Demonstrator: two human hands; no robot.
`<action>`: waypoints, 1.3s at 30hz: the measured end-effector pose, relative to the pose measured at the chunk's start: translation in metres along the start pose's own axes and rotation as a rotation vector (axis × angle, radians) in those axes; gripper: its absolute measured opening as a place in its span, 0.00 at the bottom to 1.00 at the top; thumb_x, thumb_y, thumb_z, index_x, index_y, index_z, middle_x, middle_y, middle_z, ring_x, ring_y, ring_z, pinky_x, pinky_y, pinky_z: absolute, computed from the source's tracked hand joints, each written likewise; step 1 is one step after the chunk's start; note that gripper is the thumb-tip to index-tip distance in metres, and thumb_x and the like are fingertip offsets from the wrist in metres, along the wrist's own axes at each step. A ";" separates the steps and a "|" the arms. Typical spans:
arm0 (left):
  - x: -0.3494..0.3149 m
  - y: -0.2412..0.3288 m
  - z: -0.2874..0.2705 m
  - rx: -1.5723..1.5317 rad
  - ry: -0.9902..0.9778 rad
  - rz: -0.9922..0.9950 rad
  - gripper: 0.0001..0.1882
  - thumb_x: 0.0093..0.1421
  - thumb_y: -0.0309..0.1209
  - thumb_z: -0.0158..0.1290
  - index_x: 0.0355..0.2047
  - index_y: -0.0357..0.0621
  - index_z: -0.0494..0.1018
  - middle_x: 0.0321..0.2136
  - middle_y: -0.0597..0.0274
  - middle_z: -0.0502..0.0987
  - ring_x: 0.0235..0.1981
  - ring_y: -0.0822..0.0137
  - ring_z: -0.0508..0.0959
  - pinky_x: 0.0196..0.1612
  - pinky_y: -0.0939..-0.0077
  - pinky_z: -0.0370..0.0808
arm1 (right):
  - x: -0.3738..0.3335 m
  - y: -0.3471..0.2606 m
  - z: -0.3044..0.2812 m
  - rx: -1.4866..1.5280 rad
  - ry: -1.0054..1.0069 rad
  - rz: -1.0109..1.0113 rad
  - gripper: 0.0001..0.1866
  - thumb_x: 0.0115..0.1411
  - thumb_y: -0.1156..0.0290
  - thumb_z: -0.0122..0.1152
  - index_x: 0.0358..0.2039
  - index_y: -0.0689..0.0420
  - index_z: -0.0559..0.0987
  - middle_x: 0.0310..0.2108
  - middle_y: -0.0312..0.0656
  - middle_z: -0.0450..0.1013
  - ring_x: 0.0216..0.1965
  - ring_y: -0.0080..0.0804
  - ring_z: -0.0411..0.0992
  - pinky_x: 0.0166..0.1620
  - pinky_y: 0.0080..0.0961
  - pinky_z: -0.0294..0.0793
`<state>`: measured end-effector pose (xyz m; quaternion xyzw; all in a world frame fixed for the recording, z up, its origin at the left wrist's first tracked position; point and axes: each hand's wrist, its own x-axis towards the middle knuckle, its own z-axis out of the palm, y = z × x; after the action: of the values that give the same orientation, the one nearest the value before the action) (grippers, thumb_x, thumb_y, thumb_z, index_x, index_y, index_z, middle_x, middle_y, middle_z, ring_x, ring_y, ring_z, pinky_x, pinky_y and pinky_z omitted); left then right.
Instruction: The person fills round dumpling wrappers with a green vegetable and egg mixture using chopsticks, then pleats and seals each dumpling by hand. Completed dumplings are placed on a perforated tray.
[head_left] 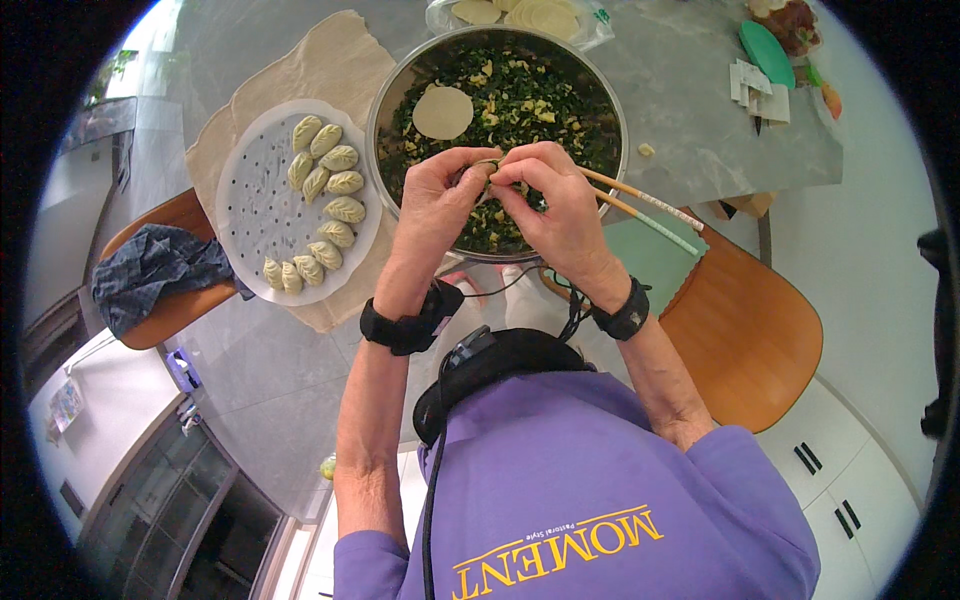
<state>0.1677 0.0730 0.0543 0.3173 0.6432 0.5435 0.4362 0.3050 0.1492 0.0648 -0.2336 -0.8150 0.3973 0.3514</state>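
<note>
Both my hands meet above the near part of a large steel bowl. My left hand and my right hand pinch a dumpling between their fingertips; the fingers hide most of it. Below them the bowl holds a chopped green filling with yellow bits. A round dumpling wrapper lies on the filling at the left. Just right of my right hand, a pair of chopsticks leans out over the bowl's rim. Left of the bowl, several pleated dumplings form a curved row on a round perforated white sheet.
Beige cloth lies under the sheet on the grey table. A clear bag of wrappers sits behind the bowl. Far right are a green lid and papers. Orange chairs flank the table; dark cloth drapes the left one.
</note>
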 end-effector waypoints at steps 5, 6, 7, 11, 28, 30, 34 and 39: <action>0.003 0.002 -0.005 0.002 -0.048 -0.004 0.14 0.60 0.27 0.53 0.45 0.36 0.78 0.25 0.73 0.75 0.25 0.83 0.67 0.26 0.86 0.64 | 0.002 0.002 -0.001 0.042 -0.004 0.084 0.06 0.50 0.79 0.64 0.29 0.61 0.77 0.33 0.44 0.72 0.36 0.42 0.72 0.39 0.32 0.72; 0.003 0.004 -0.008 -0.071 -0.076 -0.048 0.15 0.59 0.27 0.53 0.45 0.36 0.78 0.26 0.72 0.75 0.25 0.83 0.67 0.26 0.85 0.65 | 0.003 0.003 -0.002 0.051 -0.002 0.103 0.06 0.50 0.78 0.64 0.29 0.61 0.77 0.33 0.44 0.72 0.35 0.42 0.72 0.39 0.32 0.72; 0.003 0.006 -0.011 -0.144 -0.104 -0.093 0.16 0.57 0.26 0.53 0.46 0.36 0.77 0.26 0.72 0.75 0.25 0.82 0.68 0.26 0.85 0.65 | 0.004 0.004 -0.002 0.063 -0.001 0.120 0.06 0.50 0.78 0.65 0.28 0.61 0.76 0.32 0.44 0.72 0.35 0.41 0.72 0.39 0.33 0.72; 0.007 0.012 -0.017 0.109 -0.246 -0.003 0.19 0.54 0.24 0.56 0.48 0.35 0.75 0.33 0.68 0.77 0.30 0.80 0.71 0.32 0.83 0.69 | 0.009 0.008 -0.003 0.106 -0.032 0.204 0.05 0.50 0.76 0.65 0.28 0.62 0.77 0.31 0.44 0.71 0.34 0.40 0.72 0.38 0.33 0.72; -0.006 0.010 -0.015 -0.168 -0.038 -0.003 0.16 0.54 0.18 0.59 0.44 0.36 0.76 0.40 0.64 0.79 0.38 0.77 0.77 0.42 0.85 0.74 | -0.029 -0.018 -0.036 0.133 0.139 0.586 0.06 0.60 0.75 0.59 0.37 0.60 0.80 0.29 0.39 0.76 0.27 0.23 0.74 0.31 0.19 0.72; -0.009 0.011 -0.016 -0.220 -0.038 -0.029 0.16 0.54 0.18 0.59 0.45 0.36 0.76 0.40 0.64 0.79 0.39 0.77 0.77 0.43 0.85 0.74 | -0.049 -0.025 -0.045 0.116 0.136 0.658 0.08 0.59 0.74 0.60 0.39 0.61 0.79 0.30 0.38 0.76 0.28 0.22 0.73 0.31 0.18 0.72; -0.009 0.013 -0.017 -0.248 -0.018 -0.014 0.17 0.54 0.17 0.59 0.45 0.36 0.76 0.40 0.64 0.79 0.39 0.78 0.77 0.43 0.85 0.74 | -0.076 -0.025 -0.053 0.139 0.228 0.863 0.17 0.57 0.73 0.65 0.47 0.62 0.75 0.36 0.39 0.73 0.32 0.22 0.72 0.34 0.18 0.73; -0.008 0.013 -0.018 -0.193 -0.053 -0.048 0.17 0.53 0.16 0.59 0.45 0.36 0.75 0.41 0.64 0.79 0.40 0.78 0.76 0.43 0.86 0.74 | -0.066 0.002 -0.056 0.402 0.491 0.771 0.30 0.56 0.64 0.70 0.56 0.60 0.68 0.43 0.40 0.71 0.38 0.22 0.71 0.39 0.21 0.73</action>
<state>0.1540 0.0613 0.0693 0.2726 0.5835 0.5838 0.4944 0.3899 0.1341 0.0626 -0.5322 -0.4698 0.5808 0.3984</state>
